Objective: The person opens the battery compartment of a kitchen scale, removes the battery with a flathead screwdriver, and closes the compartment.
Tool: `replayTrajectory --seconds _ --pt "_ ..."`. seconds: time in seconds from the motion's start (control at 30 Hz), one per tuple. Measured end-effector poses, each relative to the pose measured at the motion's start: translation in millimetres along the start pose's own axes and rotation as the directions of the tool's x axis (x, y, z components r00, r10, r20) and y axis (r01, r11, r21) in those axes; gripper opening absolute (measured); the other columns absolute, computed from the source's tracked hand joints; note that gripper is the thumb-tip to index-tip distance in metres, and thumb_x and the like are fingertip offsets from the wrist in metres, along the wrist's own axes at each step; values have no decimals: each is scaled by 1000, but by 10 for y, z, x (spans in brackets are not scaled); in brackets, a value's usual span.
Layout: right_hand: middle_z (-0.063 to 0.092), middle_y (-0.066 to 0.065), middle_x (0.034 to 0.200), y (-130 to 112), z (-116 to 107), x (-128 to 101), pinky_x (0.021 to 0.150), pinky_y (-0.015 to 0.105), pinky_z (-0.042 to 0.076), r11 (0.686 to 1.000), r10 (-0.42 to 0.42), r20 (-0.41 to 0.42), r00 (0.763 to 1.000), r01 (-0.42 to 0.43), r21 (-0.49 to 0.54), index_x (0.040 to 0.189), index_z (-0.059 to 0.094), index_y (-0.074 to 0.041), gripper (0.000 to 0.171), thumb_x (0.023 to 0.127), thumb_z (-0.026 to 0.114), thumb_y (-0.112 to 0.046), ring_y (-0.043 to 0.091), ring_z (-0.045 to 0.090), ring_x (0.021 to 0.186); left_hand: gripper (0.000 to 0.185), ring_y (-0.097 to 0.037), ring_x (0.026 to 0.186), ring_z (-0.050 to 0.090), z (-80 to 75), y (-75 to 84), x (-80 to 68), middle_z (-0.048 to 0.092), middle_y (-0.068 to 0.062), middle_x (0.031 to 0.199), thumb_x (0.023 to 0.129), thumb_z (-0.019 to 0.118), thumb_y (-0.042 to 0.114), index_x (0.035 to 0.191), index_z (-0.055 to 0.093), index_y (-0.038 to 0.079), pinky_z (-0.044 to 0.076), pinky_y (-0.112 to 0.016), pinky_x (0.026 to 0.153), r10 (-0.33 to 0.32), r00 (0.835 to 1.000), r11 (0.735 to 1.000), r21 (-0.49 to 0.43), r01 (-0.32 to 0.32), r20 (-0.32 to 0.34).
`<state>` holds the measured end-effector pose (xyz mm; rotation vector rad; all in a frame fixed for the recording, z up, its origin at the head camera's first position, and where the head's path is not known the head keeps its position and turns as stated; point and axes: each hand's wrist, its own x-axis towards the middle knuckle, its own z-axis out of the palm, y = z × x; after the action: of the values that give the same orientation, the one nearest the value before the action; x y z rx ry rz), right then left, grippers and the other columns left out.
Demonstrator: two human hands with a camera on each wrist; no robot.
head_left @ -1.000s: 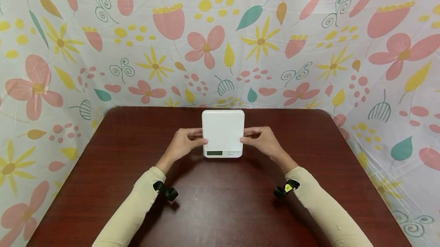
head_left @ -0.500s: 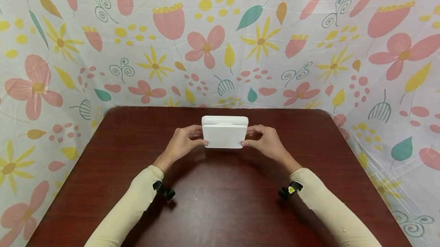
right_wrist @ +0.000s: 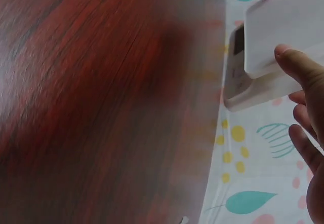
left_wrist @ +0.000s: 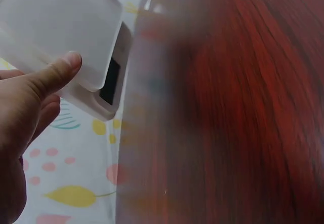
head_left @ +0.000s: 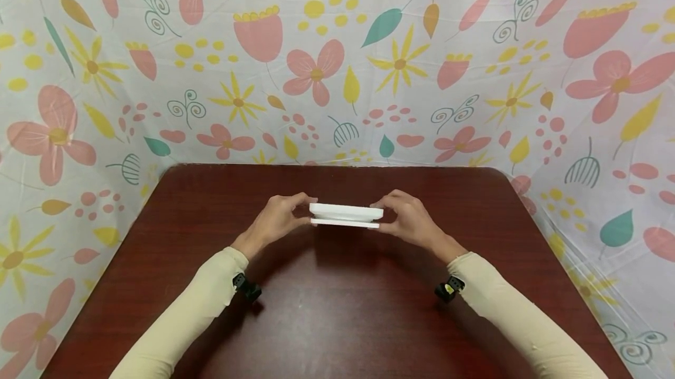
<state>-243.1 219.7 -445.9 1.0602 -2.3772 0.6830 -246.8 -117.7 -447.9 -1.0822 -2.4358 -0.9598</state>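
Observation:
A white kitchen scale [head_left: 345, 212] is held above the table between both hands, and the head view sees it edge-on, as two thin white layers. Its flat platform [left_wrist: 71, 21] and dark display [left_wrist: 110, 82] show in the left wrist view. My left hand [head_left: 275, 218] grips one side, with the thumb on the platform and fingers behind the body. At the opposite side my right hand [head_left: 413, 218] holds it in the same way; in the right wrist view its thumb [right_wrist: 291, 57] presses the platform [right_wrist: 283, 26] while some fingers lie apart below.
The dark red-brown wooden table [head_left: 337, 320] spreads under the hands. A floral cloth [head_left: 337, 74] hangs behind it and along both sides. Each wrist wears a black camera mount, such as the left mount [head_left: 246, 288].
The scale has tipped from its face and display showing to edge-on, its top edge coming toward the head camera. Both hands turned with it and kept their grip; the forearms spread slightly outward.

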Motion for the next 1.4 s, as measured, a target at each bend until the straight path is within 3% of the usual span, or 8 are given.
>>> replayTrajectory --seconds 0.13,0.23,0.47,0.7,0.8,0.93,1.2,1.4 --pt "75 1 95 37 2 9 67 33 59 989 -140 0 990 140 -42 101 76 -9 49 59 101 -13 17 64 89 46 -16 74 70 -9 -38 6 78 -8 106 73 93 7 112 69 8 61 -31 63 161 987 979 123 -163 22" --pt "73 0 96 45 5 18 66 32 59 969 -231 18 973 232 -83 99 71 -9 51 58 101 -16 17 64 89 47 -17 85 75 -6 -55 17 77 -8 104 72 94 7 112 69 7 64 -30 69 268 963 941 206 -269 34" --pt "69 1 95 50 31 19 70 33 59 911 -363 112 925 377 -165 93 59 -9 43 69 95 -13 20 64 91 32 -20 89 74 13 -25 43 76 -9 102 82 88 11 106 67 7 65 -31 72 387 919 848 362 -387 74" --pt "64 4 87 46 74 15 62 29 51 831 -447 173 877 479 -281 92 54 -5 21 94 73 -15 21 56 81 16 -16 75 69 42 -4 21 70 -5 95 92 75 6 96 60 7 56 -25 52 496 850 686 521 -509 178" --pt "61 3 83 36 104 25 59 28 49 806 -474 171 864 503 -313 90 54 -5 17 104 55 -15 21 53 76 14 -15 73 68 68 -24 12 68 -5 91 94 61 -6 92 58 7 51 -23 46 523 826 617 575 -537 211" --pt "58 3 78 34 149 28 57 28 48 771 -490 169 855 516 -373 89 53 -6 25 107 37 -11 20 51 73 20 -15 71 67 105 -42 13 66 -5 86 98 49 -7 89 57 8 48 -23 43 535 814 573 610 -547 226" --pt "59 2 79 37 209 6 57 28 47 720 -498 210 842 536 -442 90 54 -6 32 108 28 -2 20 51 72 31 -9 51 49 179 -41 24 54 -1 68 102 35 -6 85 55 9 32 -19 37 568 773 451 678 -581 285" --pt "57 3 78 27 266 -23 58 29 46 707 -484 261 835 549 -446 91 54 -6 37 110 23 -4 20 51 74 31 -12 52 52 232 -84 8 55 -1 68 102 35 -7 86 56 10 37 -19 37 570 768 447 674 -588 292"
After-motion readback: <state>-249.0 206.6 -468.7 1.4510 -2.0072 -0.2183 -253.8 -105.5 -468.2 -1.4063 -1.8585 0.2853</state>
